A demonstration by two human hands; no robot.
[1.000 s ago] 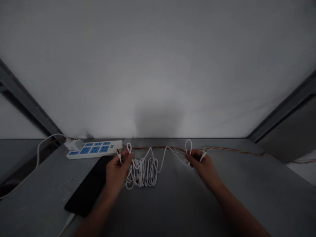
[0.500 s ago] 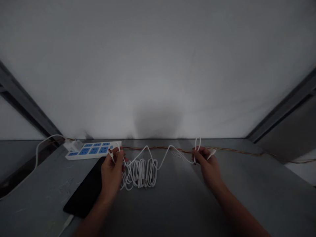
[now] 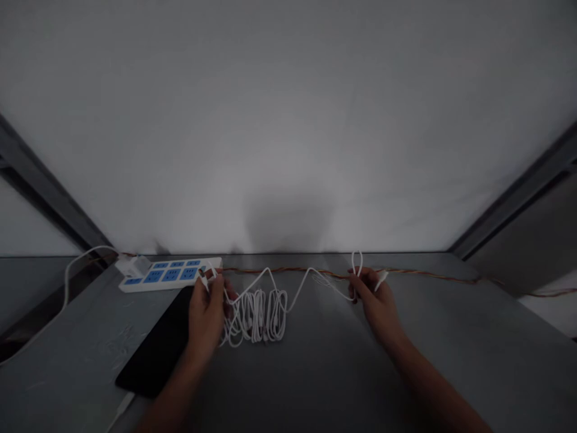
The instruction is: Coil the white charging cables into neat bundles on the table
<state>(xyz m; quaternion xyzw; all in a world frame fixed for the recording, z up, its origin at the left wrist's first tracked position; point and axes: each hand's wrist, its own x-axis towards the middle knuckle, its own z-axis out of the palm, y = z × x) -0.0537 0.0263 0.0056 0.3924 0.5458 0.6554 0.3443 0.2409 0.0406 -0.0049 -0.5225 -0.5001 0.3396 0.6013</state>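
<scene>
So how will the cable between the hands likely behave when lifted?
Probably floppy but a bit springy: the cable zigzags in bends between the left hand and right hand. Likely light, since it looks thin for its length. It may snag, as it passes close by the coils.

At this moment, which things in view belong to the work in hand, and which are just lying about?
In use:
- white cable, held by the left fingers and right fingers
- coiled white cables between them, probably

Lying about, it seems:
- power strip
- white charger on it
- black tablet-like device
- twisted wires
</scene>
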